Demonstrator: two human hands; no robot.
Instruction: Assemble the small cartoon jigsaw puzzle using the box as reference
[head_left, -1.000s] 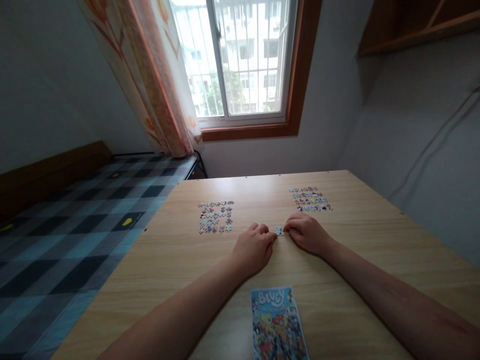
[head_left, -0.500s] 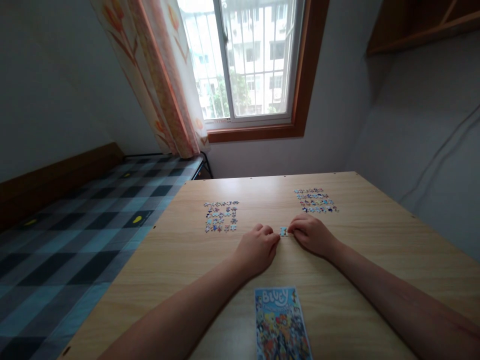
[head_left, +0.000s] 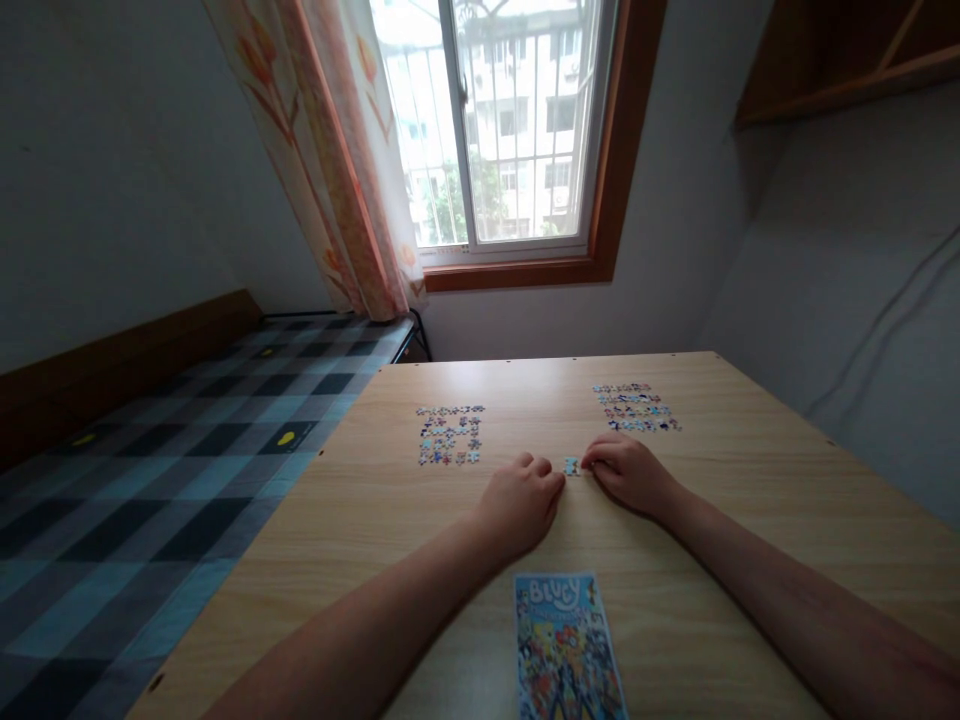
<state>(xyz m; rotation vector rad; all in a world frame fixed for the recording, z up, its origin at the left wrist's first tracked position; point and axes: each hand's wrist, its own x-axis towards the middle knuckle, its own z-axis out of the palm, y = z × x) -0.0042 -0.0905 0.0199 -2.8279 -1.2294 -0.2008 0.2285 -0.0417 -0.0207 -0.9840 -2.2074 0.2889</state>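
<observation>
A small joined cluster of light-blue jigsaw pieces (head_left: 571, 466) lies flat on the table between my two hands. My left hand (head_left: 527, 500) rests just to its left, fingers curled and closed, the tips hidden under the knuckles. On the other side, my right hand (head_left: 624, 468) has its thumb and fingers pressed together, close by the cluster's right edge. Whether either hand pinches a piece I cannot make out. Nearer to me lies a picture card (head_left: 568, 645) with "Bluey" printed across its top and many cartoon figures below.
Loose jigsaw pieces stand in rows at the left (head_left: 450, 432), and another group of jigsaw pieces (head_left: 637, 410) lies at the back right of the wooden table (head_left: 360, 560). A checked bed (head_left: 225, 440) borders the table's left side. The window (head_left: 525, 140) is behind.
The view has shifted slightly. My right fingers sit a little farther from the joined cluster, with a narrow gap now showing. My left hand stays in place beside it.
</observation>
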